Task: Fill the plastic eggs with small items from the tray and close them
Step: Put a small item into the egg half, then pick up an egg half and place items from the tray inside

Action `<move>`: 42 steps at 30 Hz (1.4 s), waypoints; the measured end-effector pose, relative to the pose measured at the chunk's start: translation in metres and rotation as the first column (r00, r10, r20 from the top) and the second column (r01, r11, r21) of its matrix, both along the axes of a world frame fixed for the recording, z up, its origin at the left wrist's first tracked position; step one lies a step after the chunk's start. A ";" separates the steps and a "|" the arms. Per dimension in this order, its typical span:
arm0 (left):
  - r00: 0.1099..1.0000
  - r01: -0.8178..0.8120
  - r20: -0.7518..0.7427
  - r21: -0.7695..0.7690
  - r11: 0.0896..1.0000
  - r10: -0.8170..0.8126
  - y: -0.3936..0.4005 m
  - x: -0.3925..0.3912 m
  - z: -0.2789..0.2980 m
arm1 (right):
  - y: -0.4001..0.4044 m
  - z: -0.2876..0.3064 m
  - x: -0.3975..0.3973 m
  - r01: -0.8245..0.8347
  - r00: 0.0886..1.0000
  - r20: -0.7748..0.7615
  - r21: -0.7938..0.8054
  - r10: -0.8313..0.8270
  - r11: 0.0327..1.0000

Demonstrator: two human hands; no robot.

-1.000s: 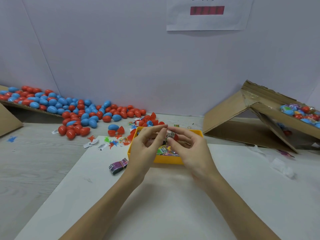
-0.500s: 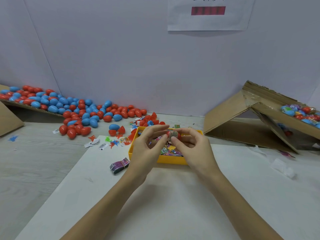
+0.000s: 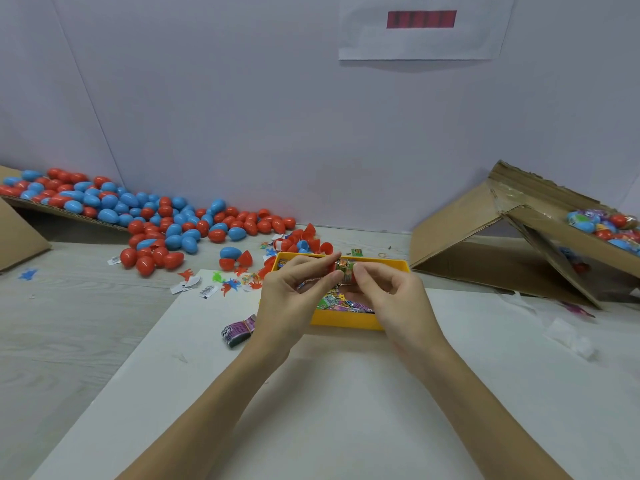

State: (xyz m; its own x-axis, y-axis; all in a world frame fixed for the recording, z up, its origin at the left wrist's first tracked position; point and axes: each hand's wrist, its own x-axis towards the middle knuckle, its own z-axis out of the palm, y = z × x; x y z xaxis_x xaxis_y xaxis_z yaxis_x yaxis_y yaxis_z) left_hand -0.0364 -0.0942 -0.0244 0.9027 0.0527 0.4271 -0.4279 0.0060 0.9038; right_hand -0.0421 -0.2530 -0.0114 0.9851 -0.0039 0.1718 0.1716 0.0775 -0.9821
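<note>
Both hands meet above the yellow tray point(image 3: 346, 322), which sits toward the far edge of the white sheet point(image 3: 311, 410) on the table. The left hand point(image 3: 291, 299) and the right hand point(image 3: 394, 299) each pinch, with thumb and forefinger, a small rolled printed packet point(image 3: 345, 271) with red plastic showing at its end; whether that is an egg half is unclear. Red and blue plastic eggs point(image 3: 145, 216) lie heaped along the table's far left edge.
</note>
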 end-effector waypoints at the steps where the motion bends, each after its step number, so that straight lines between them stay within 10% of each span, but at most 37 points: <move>1: 1.000 0.003 0.003 0.007 1.000 -0.003 0.000 0.000 0.000 | 0.000 0.000 0.000 0.000 1.000 -0.010 0.013 0.000 1.000; 9: 0.999 0.007 0.041 0.097 0.995 -0.011 -0.002 0.000 -0.001 | 0.002 -0.005 0.002 0.041 0.999 -0.012 0.000 -0.041 0.999; 22: 0.831 -0.424 0.539 0.459 0.781 0.134 -0.006 0.001 -0.011 | 0.011 -0.014 0.001 0.209 0.974 0.144 -0.297 -0.173 0.932; 42: 0.907 -0.267 0.419 0.480 0.836 0.049 0.001 0.003 -0.011 | -0.011 0.002 0.010 -0.028 0.999 0.034 -0.195 0.035 0.980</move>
